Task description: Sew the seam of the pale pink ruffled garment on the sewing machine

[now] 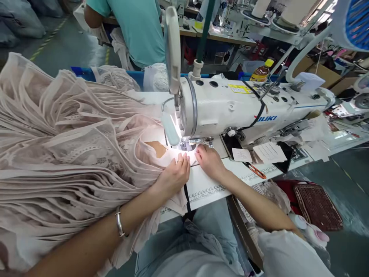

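A white sewing machine [219, 105] stands before me, its lamp lighting the needle area. Pale pink fabric [165, 159] runs under the presser foot [183, 145]. My left hand [177, 169], with a ring on one finger, grips the fabric's edge just in front of the foot, fingers pressed together. Right of the foot, my right hand [209, 159] pinches the same fabric between thumb and forefinger. A large heap of pale pink lace garments [72, 154] lies to the left and joins the piece at the needle.
Orange thread snips [256, 170] and paper slips [269, 153] lie on the table's right side. A measuring scale [207, 193] runs along the front edge. Behind the machine are a bottle [261, 70] and a person in a teal shirt [138, 30]. A blue fan [357, 23] hangs upper right.
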A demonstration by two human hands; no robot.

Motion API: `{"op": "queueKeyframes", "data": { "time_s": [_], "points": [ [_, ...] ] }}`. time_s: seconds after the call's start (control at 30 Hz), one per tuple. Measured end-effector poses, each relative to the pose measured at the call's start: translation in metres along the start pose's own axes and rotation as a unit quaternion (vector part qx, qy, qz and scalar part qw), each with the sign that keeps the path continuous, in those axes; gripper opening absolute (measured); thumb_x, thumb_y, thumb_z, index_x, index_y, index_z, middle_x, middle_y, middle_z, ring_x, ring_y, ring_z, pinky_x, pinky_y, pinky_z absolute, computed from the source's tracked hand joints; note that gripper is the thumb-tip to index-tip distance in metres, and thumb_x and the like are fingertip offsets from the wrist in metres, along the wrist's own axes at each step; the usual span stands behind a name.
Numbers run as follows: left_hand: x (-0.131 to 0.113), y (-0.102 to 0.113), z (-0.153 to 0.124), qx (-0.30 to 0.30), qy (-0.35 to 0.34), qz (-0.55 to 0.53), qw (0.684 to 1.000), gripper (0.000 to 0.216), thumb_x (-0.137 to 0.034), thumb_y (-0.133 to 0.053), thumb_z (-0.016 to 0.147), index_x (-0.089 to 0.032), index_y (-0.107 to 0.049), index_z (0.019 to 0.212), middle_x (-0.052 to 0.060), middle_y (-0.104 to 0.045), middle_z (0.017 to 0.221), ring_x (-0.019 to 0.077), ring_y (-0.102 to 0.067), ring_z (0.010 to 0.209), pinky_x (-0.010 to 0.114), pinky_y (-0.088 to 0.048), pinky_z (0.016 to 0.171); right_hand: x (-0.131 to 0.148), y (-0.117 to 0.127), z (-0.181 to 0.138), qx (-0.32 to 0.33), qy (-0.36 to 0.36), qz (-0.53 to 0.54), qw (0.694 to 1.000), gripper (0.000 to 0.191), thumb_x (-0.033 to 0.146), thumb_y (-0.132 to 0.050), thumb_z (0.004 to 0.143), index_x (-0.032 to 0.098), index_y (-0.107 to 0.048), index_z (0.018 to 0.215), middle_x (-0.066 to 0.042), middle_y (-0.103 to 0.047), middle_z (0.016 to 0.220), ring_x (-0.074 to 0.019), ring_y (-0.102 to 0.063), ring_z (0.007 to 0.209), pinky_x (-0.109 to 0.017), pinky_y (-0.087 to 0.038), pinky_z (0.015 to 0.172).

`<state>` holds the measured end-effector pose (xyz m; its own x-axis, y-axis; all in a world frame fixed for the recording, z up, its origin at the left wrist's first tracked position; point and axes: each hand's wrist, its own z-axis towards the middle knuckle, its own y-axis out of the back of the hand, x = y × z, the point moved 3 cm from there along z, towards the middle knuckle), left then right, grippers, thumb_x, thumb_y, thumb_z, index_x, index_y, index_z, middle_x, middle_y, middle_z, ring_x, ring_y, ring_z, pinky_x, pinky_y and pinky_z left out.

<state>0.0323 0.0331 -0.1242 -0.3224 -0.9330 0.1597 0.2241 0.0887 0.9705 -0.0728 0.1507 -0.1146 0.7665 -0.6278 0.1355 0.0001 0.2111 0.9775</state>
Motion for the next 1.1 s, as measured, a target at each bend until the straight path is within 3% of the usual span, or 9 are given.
{"op": "queueKeyframes", "data": {
  "time_s": [0.1,0.27,0.43,0.83,0.93,1.1],
  "points": [
    [0.01,-0.006,-0.004,-0.016,0.014,-0.051,0.998,0.046,0.0,-0.038,0.092,0.003,-0.057,0.133,0.027,-0.063,0.134,0.0305,-0.058,0.132,0.043,-0.05,0.106,0.006,-0.01,0.015,0.007,-0.001,0.108,0.994,0.012,0.02,-0.052,0.095,0.02,-0.058,0.085,-0.003,-0.063,0.075,-0.0195,-0.057,0.07,-0.029,-0.041,0.067],
    [0.036,-0.012,-0.015,-0.073,0.157,-0.149,0.973,0.047,-0.003,-0.034,0.095,-0.008,-0.054,0.137,0.017,-0.063,0.139,0.0224,-0.058,0.132,0.037,-0.051,0.108,0.003,-0.015,0.021,0.0,-0.085,0.208,0.974,0.016,0.021,-0.055,0.091,0.022,-0.057,0.076,0.002,-0.061,0.066,-0.0156,-0.057,0.063,-0.026,-0.042,0.065],
    [0.017,-0.004,-0.011,-0.04,0.039,-0.141,0.988,0.05,0.0,-0.032,0.092,-0.007,-0.055,0.136,0.016,-0.062,0.14,0.0233,-0.051,0.14,0.038,-0.046,0.114,0.001,-0.012,0.017,0.002,-0.101,0.229,0.968,0.014,0.022,-0.052,0.091,0.022,-0.062,0.08,0.001,-0.064,0.068,-0.0164,-0.059,0.064,-0.027,-0.044,0.066],
    [0.01,0.003,-0.005,-0.02,0.009,-0.058,0.998,0.048,0.0,-0.032,0.094,0.004,-0.053,0.136,0.024,-0.059,0.141,0.031,-0.052,0.138,0.043,-0.046,0.114,0.001,-0.013,0.016,-0.016,-0.098,0.229,0.968,0.016,0.025,-0.054,0.09,0.022,-0.065,0.08,0.0,-0.065,0.071,-0.0162,-0.058,0.064,-0.028,-0.046,0.067],
    [0.009,0.001,-0.004,-0.04,0.011,-0.054,0.998,0.045,-0.001,-0.033,0.094,0.004,-0.054,0.134,0.024,-0.062,0.138,0.0309,-0.054,0.136,0.042,-0.047,0.112,-0.002,-0.011,0.012,-0.04,-0.067,0.24,0.968,0.018,0.026,-0.055,0.093,0.023,-0.069,0.084,-0.001,-0.07,0.078,-0.0169,-0.062,0.071,-0.029,-0.049,0.072],
    [0.009,-0.003,-0.005,-0.076,0.039,-0.081,0.993,0.04,-0.004,-0.033,0.097,-0.005,-0.056,0.129,0.019,-0.065,0.132,0.0263,-0.056,0.133,0.044,-0.043,0.115,0.002,-0.005,0.001,-0.085,0.088,0.171,0.978,0.029,0.026,-0.046,0.103,0.024,-0.075,0.104,-0.005,-0.071,0.098,-0.0204,-0.064,0.093,-0.032,-0.052,0.082]
  ]
}}
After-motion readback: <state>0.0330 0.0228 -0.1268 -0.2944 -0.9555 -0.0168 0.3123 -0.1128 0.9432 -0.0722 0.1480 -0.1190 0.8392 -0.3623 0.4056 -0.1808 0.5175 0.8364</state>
